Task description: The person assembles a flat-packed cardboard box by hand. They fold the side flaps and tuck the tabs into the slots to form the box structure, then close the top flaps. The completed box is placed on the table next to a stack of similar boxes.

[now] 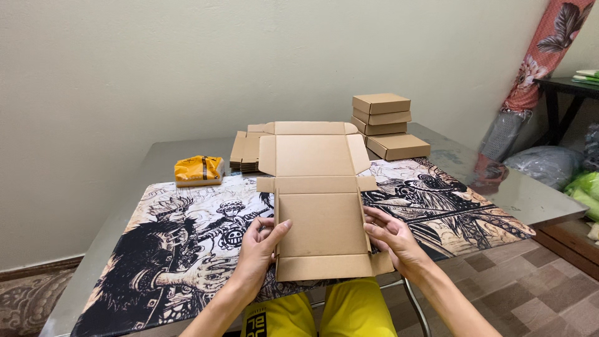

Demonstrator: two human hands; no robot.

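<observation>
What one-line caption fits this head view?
Both hands, left and right, fold up the side walls of a flat cardboard box on an illustrated mat.

A single view is provided, taken from a camera worn on the head of the person. The scene is looked down upon at a forward slant, from above and behind the hands. The counter (499, 187) is seen from its near edge, close up, with the far edge and a plain wall behind it included in the upper half of the frame. The forearms are seen entering from the bottom edge, and the lap is caught below the counter. Floor and furniture are taken in at the right margin. No second view is supplied, so nothing is shared.
</observation>
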